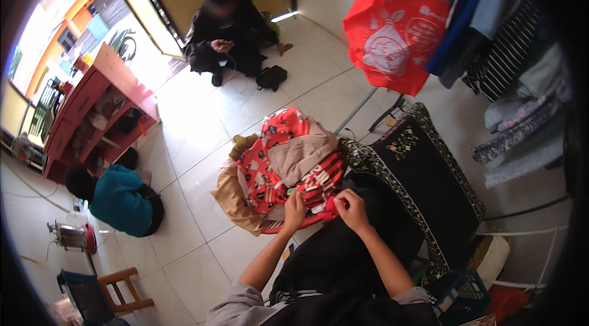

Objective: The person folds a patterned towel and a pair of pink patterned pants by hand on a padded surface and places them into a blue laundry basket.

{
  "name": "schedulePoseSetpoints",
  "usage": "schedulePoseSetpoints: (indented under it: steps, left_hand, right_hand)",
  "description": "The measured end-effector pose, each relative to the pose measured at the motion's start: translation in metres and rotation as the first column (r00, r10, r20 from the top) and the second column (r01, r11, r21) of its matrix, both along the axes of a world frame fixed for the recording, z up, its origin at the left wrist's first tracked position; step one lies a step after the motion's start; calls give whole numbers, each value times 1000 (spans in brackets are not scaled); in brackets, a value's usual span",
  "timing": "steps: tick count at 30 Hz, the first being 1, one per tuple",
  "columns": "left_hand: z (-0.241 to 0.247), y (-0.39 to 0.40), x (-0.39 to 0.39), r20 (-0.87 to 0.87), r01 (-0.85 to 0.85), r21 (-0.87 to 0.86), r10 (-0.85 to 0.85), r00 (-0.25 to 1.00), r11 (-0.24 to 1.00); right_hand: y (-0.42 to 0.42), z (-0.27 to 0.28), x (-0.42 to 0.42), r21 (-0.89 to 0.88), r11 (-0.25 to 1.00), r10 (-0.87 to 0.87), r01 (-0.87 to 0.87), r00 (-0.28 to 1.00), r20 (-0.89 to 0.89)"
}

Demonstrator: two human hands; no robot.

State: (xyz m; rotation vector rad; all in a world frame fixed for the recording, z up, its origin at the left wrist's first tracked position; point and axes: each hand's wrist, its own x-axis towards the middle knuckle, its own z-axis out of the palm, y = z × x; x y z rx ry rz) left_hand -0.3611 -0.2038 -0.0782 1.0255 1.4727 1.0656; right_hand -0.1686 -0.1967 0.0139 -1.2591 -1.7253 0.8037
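Before me a red plastic basket is heaped with clothes. At its near side, my left hand pinches the edge of a red and black striped garment that bears white lettering. My right hand has its fingertips closed on bright red cloth, which looks like part of that same garment. A small green piece shows by the left fingertips, too small to name. Behind lie red cartoon-print cloth and a beige garment. Tan cloth hangs over the basket's left rim.
An ironing board with a black, flower-edged cover stands at my right. A red tote bag hangs beside clothes on a rack. One person squats by the door; another sits near a pink cabinet. A wooden stool stands lower left.
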Motion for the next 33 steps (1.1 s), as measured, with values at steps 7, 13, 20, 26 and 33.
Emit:
schedulePoseSetpoints:
  steps: [7, 13, 20, 26, 33]
  left_hand:
    - [-55, 20, -112, -898, -102, 152, 180, 401, 983]
    - [-80, 4, -134, -771, -31, -370, -289, 568, 928]
    - [-97, 6, -93, -459, -161, 353, 321, 828, 922]
    - [5, 22, -67, 59, -363, 267, 361, 931, 893]
    - [97, -2, -38, -66, 471, 209, -468, 881, 857]
  right_hand:
    - [10, -86, -61, -390, 891, 443, -232, 637, 631]
    - [18, -103, -44, -459, 853, 474, -248, 737, 482]
    - [13, -101, -45, -412, 876, 457, -250, 703, 544]
    - [19, -109, -48, -641, 727, 415, -248, 902, 121]
    - [64, -65, -97, -631, 450, -203, -632, 616, -761]
